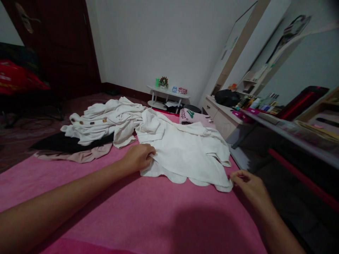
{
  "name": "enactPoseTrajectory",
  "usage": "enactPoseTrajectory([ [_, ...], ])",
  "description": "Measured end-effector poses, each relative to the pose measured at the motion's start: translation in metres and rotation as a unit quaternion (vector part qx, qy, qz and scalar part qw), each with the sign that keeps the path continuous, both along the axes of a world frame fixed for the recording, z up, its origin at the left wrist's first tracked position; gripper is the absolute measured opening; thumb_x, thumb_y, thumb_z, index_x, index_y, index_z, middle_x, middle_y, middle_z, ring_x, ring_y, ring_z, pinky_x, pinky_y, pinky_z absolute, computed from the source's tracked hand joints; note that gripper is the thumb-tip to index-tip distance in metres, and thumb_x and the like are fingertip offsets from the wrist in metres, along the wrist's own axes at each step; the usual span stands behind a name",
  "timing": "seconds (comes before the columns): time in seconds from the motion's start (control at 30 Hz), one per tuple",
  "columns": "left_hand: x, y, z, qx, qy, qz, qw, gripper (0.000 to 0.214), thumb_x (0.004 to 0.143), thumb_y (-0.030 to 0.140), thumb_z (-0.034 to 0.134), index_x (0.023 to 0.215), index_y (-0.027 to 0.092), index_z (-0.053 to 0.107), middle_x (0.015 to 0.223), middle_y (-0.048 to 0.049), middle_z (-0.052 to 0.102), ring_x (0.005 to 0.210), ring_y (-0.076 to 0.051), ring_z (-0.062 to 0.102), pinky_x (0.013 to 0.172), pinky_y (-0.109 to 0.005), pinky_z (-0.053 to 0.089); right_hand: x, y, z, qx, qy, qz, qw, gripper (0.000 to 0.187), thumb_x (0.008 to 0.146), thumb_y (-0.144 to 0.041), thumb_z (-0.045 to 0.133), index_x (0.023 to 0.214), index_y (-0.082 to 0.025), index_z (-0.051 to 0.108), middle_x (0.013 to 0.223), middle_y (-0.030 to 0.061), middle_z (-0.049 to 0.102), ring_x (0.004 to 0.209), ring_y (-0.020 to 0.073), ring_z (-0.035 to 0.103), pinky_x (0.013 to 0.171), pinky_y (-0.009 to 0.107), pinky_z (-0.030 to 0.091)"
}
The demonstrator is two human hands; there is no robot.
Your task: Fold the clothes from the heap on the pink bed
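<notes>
White shirt [182, 151]: two-point hold

The white shirt is lying spread on the pink bedcover [127, 211], between both hands. The left hand [139, 157] is pinching the near left edge — fingers pressed together on cloth. The right hand [254, 188] is pinching the hem's right corner. Bottles [255, 103] are standing on the bench [225, 124]; a red bag [18, 77] is sitting far left — contents hidden.

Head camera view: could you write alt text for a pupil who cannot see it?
A left hand and a right hand pinch opposite sides of a white garment spread on a pink cover. Rumpled white clothing lies heaped to the left; a small white table stands by the far wall.
</notes>
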State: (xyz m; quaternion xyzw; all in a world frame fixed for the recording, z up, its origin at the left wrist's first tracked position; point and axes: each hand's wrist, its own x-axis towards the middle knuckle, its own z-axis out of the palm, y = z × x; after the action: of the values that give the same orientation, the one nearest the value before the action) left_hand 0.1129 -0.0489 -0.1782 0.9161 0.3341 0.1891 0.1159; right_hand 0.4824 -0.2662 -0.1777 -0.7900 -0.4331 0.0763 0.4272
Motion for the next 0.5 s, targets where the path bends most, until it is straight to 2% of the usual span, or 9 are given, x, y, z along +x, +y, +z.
enactPoseTrajectory([
  [0.1,-0.008,-0.001,0.02,-0.023,-0.139,-0.007,0.99,0.019,0.071,0.013,0.049,0.082,0.017,0.064,0.077,-0.0018,0.063,0.071,-0.016,0.058,0.066,-0.026,0.042,-0.011,0.006,0.001,-0.06,-0.175,0.083,0.979,0.023,0.071,-0.038,0.063,0.085,-0.02,0.067,0.099,0.007,0.067,0.095,0.0259,0.062,0.086,0.038,0.048],
  [0.17,-0.014,0.0,0.035,-0.051,-0.239,0.0,0.97,0.016,0.074,0.014,0.046,0.083,0.017,0.059,0.073,0.0001,0.059,0.068,-0.014,0.055,0.063,-0.024,0.041,-0.019,0.011,0.0,-0.096,-0.228,0.156,0.956,0.033,0.069,-0.035,0.064,0.099,-0.021,0.066,0.117,0.0082,0.062,0.112,0.0271,0.056,0.1,0.039,0.041],
  [0.23,-0.022,0.001,0.046,-0.064,-0.287,0.004,0.956,0.014,0.079,0.016,0.045,0.087,0.017,0.056,0.075,0.0007,0.057,0.068,-0.013,0.054,0.061,-0.023,0.04,-0.022,0.013,-0.005,-0.151,-0.249,0.193,0.937,0.046,0.067,-0.029,0.063,0.112,-0.02,0.063,0.131,0.0106,0.054,0.123,0.0271,0.049,0.106,0.039,0.036],
  [0.3,-0.031,0.003,0.05,-0.051,-0.264,-0.003,0.963,0.015,0.082,0.019,0.046,0.093,0.017,0.056,0.076,0.0005,0.058,0.066,-0.012,0.053,0.06,-0.022,0.039,-0.021,0.014,-0.013,-0.182,-0.263,0.19,0.928,0.055,0.067,-0.022,0.059,0.121,-0.017,0.058,0.14,0.0131,0.044,0.13,0.0263,0.042,0.109,0.038,0.032],
  [0.37,-0.04,0.004,0.048,-0.026,-0.184,-0.026,0.982,0.022,0.082,0.019,0.047,0.102,0.017,0.057,0.076,-0.0001,0.058,0.064,-0.012,0.052,0.058,-0.022,0.038,-0.017,0.013,-0.021,-0.191,-0.276,0.18,0.925,0.059,0.066,-0.016,0.053,0.125,-0.014,0.055,0.143,0.0142,0.04,0.133,0.025,0.039,0.11,0.036,0.03],
  [0.43,-0.051,0.005,0.042,-0.001,-0.082,-0.064,0.995,0.027,0.081,0.016,0.048,0.107,0.016,0.059,0.078,-0.002,0.06,0.066,-0.013,0.053,0.06,-0.023,0.038,-0.013,0.012,-0.025,-0.2,-0.28,0.164,0.924,0.062,0.065,-0.011,0.048,0.126,-0.012,0.054,0.137,0.0143,0.045,0.128,0.0235,0.043,0.108,0.034,0.033],
  [0.5,-0.061,0.005,0.036,0.011,0.021,-0.111,0.993,0.021,0.081,0.014,0.048,0.096,0.017,0.063,0.079,-0.0039,0.061,0.069,-0.015,0.055,0.062,-0.024,0.038,-0.013,0.012,-0.025,-0.214,-0.274,0.149,0.926,0.061,0.064,-0.008,0.044,0.124,-0.012,0.055,0.126,0.0133,0.054,0.118,0.0219,0.051,0.102,0.031,0.038],
])
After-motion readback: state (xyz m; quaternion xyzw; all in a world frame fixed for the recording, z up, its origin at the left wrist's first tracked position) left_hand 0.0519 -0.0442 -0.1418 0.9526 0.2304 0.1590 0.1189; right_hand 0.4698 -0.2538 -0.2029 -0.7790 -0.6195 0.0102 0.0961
